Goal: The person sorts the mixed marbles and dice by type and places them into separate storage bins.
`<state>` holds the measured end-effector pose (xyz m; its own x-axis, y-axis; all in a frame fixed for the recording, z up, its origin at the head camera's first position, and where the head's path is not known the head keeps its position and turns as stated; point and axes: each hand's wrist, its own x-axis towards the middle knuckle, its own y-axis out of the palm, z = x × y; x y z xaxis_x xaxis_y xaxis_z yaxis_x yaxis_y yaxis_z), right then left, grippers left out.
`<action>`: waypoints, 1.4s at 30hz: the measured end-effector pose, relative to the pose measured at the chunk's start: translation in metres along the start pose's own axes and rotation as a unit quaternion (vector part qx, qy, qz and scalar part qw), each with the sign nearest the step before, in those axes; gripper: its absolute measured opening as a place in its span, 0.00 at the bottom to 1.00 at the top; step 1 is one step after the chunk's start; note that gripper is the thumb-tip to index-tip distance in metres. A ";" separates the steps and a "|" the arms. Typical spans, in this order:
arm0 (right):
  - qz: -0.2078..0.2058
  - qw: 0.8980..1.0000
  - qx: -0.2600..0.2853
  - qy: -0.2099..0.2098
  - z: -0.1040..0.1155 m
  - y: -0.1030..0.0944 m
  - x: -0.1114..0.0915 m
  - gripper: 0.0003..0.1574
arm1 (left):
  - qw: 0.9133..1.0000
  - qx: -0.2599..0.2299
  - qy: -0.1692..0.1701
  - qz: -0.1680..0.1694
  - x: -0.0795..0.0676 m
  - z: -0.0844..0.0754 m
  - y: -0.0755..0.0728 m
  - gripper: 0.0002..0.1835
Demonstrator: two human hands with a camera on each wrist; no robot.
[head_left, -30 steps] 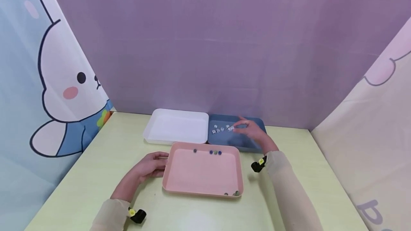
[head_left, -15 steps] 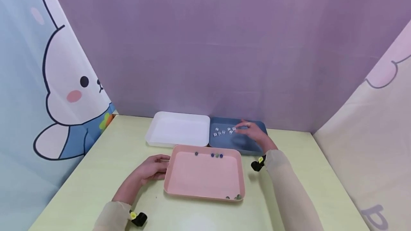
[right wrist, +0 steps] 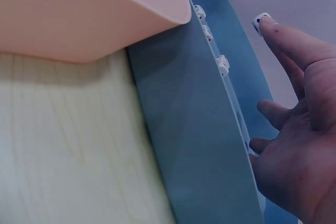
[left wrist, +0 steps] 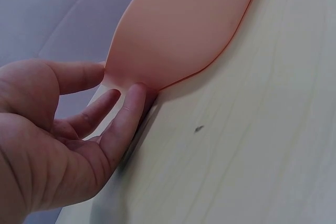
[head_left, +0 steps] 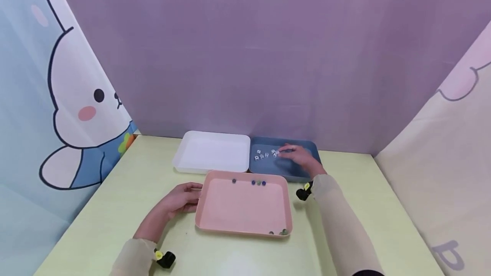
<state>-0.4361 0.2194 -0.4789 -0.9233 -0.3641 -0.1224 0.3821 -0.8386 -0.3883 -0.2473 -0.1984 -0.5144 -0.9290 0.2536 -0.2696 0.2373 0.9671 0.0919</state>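
In the head view my right hand (head_left: pixel 301 157) reaches over the blue-grey tray (head_left: pixel 295 174), close to several white dice (head_left: pixel 266 155). The right wrist view shows a white die (right wrist: pixel 260 22) at the tips of its thumb and finger, apparently pinched and raised off the tray floor; the other fingers are spread. My left hand (head_left: pixel 180 200) is at the left side of the pink tray (head_left: pixel 245 208). In the left wrist view its extended fingertips (left wrist: pixel 137 90) touch the outside wall and rim of this tray.
A white tray (head_left: pixel 215 152) stands left of the blue-grey one, both behind the pink tray. Several marbles (head_left: pixel 258 183) lie along the pink tray's far side, with others (head_left: pixel 284 232) in its near right corner. A purple backdrop (head_left: pixel 245 54) rises behind the table.
My right hand's raised finger has come down toward the thumb at the die, and the right forearm has shifted slightly left. The left hand stays at the pink tray, which has not visibly moved.
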 end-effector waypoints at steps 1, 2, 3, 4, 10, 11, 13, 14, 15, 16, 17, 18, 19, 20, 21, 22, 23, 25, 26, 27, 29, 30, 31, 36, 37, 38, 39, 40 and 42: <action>0.003 1.000 -0.004 0.001 0.000 0.001 0.001 0.26 | 1.000 0.001 -0.001 0.000 -0.001 0.000 0.000 0.28; 0.010 1.000 -0.011 0.003 -0.001 0.003 0.001 0.26 | 1.000 0.002 -0.002 -0.001 -0.001 0.001 -0.001 0.28; 0.015 1.000 -0.015 0.005 -0.001 0.004 0.002 0.25 | 1.000 0.003 -0.004 -0.001 -0.002 0.002 -0.001 0.28; 0.017 1.000 -0.015 0.011 -0.001 0.005 0.001 0.25 | 1.000 0.004 -0.005 -0.001 -0.003 0.002 -0.002 0.28; -0.001 1.000 0.007 0.015 0.001 0.004 -0.001 0.25 | 1.000 0.003 0.000 0.004 -0.001 0.001 -0.001 0.29; -0.002 1.000 0.006 0.011 0.001 0.002 -0.001 0.25 | 1.000 0.004 0.000 0.003 -0.001 0.000 0.000 0.29; 0.001 1.000 0.001 0.006 0.003 0.001 -0.004 0.25 | 1.000 0.006 0.000 0.000 0.000 -0.001 0.001 0.29; 0.001 1.000 0.002 0.006 0.004 0.001 -0.005 0.24 | 1.000 0.007 0.000 -0.001 0.000 -0.001 0.002 0.29; 0.001 1.000 0.002 0.006 0.004 0.000 -0.005 0.24 | 1.000 0.008 0.000 -0.002 0.000 -0.001 0.002 0.29; 0.002 1.000 0.001 0.006 0.004 0.000 -0.006 0.24 | 1.000 0.007 0.001 -0.003 0.000 -0.001 0.003 0.28; 0.002 1.000 0.001 0.004 0.004 -0.001 -0.007 0.24 | 1.000 0.007 0.003 -0.002 0.000 -0.001 0.004 0.28; 0.001 1.000 0.001 0.004 0.004 -0.002 -0.007 0.24 | 1.000 0.005 0.005 0.000 0.000 -0.001 0.004 0.28; 0.000 1.000 0.002 0.004 0.003 -0.002 -0.007 0.24 | 1.000 0.002 0.007 0.002 0.000 0.000 0.004 0.28; -0.001 1.000 0.004 0.004 0.003 -0.003 -0.007 0.24 | 1.000 0.000 0.009 0.004 0.000 0.001 0.005 0.28; 0.001 1.000 0.002 0.003 0.003 -0.003 -0.006 0.24 | 1.000 -0.004 0.010 0.005 0.001 0.002 0.005 0.28; 0.002 1.000 0.001 0.001 0.003 -0.003 -0.006 0.25 | 1.000 -0.006 0.011 0.005 0.000 0.002 0.005 0.28; 0.005 1.000 -0.001 0.002 0.008 -0.002 -0.008 0.25 | 1.000 -0.005 0.011 0.005 0.000 0.003 0.004 0.28; 0.005 1.000 -0.003 0.002 0.011 -0.001 -0.007 0.27 | 1.000 -0.002 0.013 0.005 -0.001 0.003 0.003 0.28; 0.004 1.000 -0.006 0.000 0.013 0.000 -0.007 0.27 | 1.000 -0.001 0.013 0.003 -0.002 0.002 0.003 0.28; 0.003 1.000 -0.013 -0.003 0.015 0.001 -0.007 0.28 | 1.000 0.002 0.014 0.003 -0.002 0.002 0.003 0.28; -0.005 1.000 -0.027 -0.003 0.018 0.001 -0.010 0.28 | 1.000 0.003 0.014 0.004 -0.003 0.002 0.004 0.28; -0.015 0.999 -0.033 -0.005 0.016 0.001 -0.010 0.27 | 1.000 0.002 0.015 0.006 -0.002 0.003 0.004 0.28; -0.022 0.999 -0.037 -0.007 0.018 0.001 -0.012 0.26 | 1.000 0.001 0.015 0.007 -0.003 0.003 0.005 0.28; -0.055 0.997 -0.045 -0.023 0.034 0.000 -0.032 0.21 | 1.000 -0.005 0.010 0.004 -0.004 0.002 0.006 0.28; -0.065 0.996 -0.048 -0.027 0.038 0.001 -0.038 0.19 | 1.000 -0.006 0.007 0.002 -0.005 0.000 0.006 0.28; -0.076 0.995 -0.055 -0.029 0.042 0.002 -0.044 0.18 | 1.000 -0.006 0.006 0.001 -0.005 -0.001 0.006 0.28; -0.089 0.993 -0.065 -0.030 0.045 0.003 -0.050 0.17 | 1.000 -0.006 0.006 0.002 -0.005 -0.001 0.005 0.28; -0.102 0.992 -0.074 -0.031 0.047 0.004 -0.056 0.16 | 1.000 -0.006 0.007 0.001 -0.005 -0.002 0.005 0.28; -0.127 0.988 -0.090 -0.026 0.052 0.008 -0.068 0.16 | 1.000 -0.005 0.007 0.001 -0.004 -0.002 0.004 0.28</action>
<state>-0.3684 0.2164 -0.4266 -0.9833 -0.1762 0.0445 0.1221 -0.8220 -0.5563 -0.2428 -0.1962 -0.5112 -0.9322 0.2551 -0.2568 0.2362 0.9663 0.1025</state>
